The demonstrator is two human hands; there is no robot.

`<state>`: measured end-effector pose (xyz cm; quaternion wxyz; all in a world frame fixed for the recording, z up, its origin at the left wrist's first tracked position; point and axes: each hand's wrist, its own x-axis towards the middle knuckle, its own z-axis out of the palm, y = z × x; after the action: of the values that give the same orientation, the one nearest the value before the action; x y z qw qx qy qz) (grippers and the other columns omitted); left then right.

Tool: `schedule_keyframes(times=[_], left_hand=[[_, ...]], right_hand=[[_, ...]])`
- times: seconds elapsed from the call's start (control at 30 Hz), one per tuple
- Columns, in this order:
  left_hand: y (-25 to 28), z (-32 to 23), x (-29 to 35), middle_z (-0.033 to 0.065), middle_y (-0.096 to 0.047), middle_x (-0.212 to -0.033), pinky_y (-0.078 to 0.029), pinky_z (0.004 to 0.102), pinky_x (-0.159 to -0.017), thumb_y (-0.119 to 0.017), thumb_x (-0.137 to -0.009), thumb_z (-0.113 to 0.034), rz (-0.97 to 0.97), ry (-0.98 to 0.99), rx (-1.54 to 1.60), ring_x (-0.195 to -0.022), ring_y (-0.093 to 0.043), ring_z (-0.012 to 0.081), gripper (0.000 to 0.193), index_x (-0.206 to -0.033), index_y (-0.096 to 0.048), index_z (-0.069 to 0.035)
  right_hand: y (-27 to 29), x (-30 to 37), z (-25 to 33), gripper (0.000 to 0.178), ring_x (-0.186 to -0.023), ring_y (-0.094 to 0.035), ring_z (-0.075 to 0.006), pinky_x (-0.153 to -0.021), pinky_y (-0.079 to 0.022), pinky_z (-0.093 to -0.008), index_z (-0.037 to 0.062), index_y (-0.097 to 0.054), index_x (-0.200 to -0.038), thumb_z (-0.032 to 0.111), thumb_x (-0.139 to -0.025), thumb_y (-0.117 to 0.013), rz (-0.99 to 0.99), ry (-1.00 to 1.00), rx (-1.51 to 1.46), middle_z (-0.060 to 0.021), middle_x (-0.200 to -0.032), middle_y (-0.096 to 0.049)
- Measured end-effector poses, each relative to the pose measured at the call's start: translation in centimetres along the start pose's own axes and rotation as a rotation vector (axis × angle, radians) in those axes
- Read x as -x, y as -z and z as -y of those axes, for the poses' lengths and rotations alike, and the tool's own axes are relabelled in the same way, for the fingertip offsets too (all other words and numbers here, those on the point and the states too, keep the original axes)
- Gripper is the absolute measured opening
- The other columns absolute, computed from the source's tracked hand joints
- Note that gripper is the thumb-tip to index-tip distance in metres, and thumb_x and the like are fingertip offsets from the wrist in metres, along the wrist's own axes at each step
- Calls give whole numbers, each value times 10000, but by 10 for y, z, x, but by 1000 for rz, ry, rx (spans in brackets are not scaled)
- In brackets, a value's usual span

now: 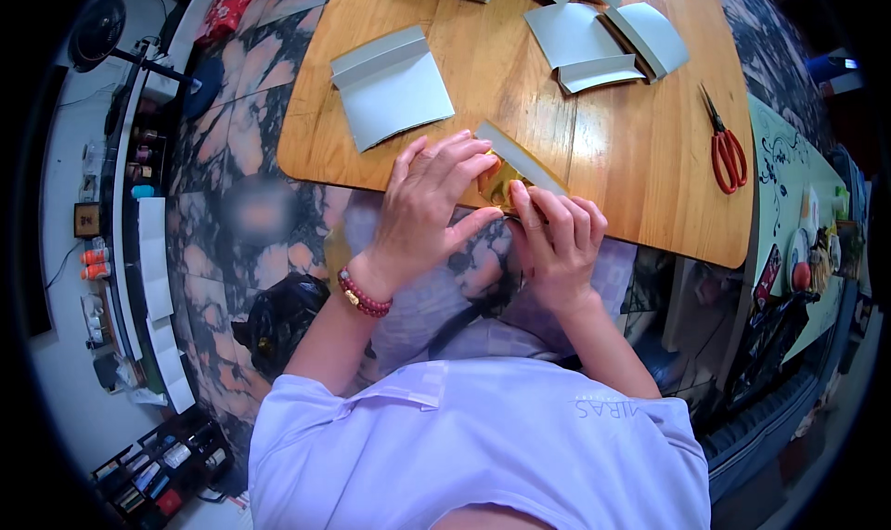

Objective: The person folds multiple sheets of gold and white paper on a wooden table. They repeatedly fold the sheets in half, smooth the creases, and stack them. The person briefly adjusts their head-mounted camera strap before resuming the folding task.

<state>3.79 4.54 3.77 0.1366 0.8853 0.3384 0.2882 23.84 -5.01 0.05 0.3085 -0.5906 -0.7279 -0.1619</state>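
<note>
At the near edge of the wooden table (483,103), I have a shiny gold folded card (502,179) with a pale grey strip along its far side. My left hand (418,196) lies over its left end, fingers bent on top and thumb at the near edge. The other end is pinched between thumb and fingers of my right hand (561,242). Part of the card is hidden under my fingers. A flat silver-grey card (394,89) with a creased top flap lies just beyond my left hand.
More folded silver-grey cards (575,43) lie toward the far right of the table, others at its far edge. Red-handled scissors (728,159) rest near the right edge. A black plastic bag (283,321) sits on the floor at left. A pale green table (775,224) stands to the right.
</note>
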Motion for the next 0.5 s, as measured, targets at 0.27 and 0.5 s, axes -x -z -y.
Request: schedule_keyframes(times=[0.27,0.5], left_hand=[[-5,-9,21,23,-706,-1332,-403,548,-1225,-874,-861,-186,-40,-8,-83,-1264,-666,247,488,-1331,-741,-182],[5,-3,-7,59,-688,-1107,-491,464,-988,-822,-904,-143,6,-6,109,-1030,-651,291,269,-1169,-775,-143]], right_hand=[[14,-9,-19,404,-1060,-667,-266,-997,-489,-437,100,-774,-1300,148,-903,-827,37,-10,-250,-58,-1209,-704],[27,-34,-27,217,-953,-623,-312,-856,-472,-432,81,-754,-1148,119,-938,-794,194,-113,-398,-96,-1071,-654]])
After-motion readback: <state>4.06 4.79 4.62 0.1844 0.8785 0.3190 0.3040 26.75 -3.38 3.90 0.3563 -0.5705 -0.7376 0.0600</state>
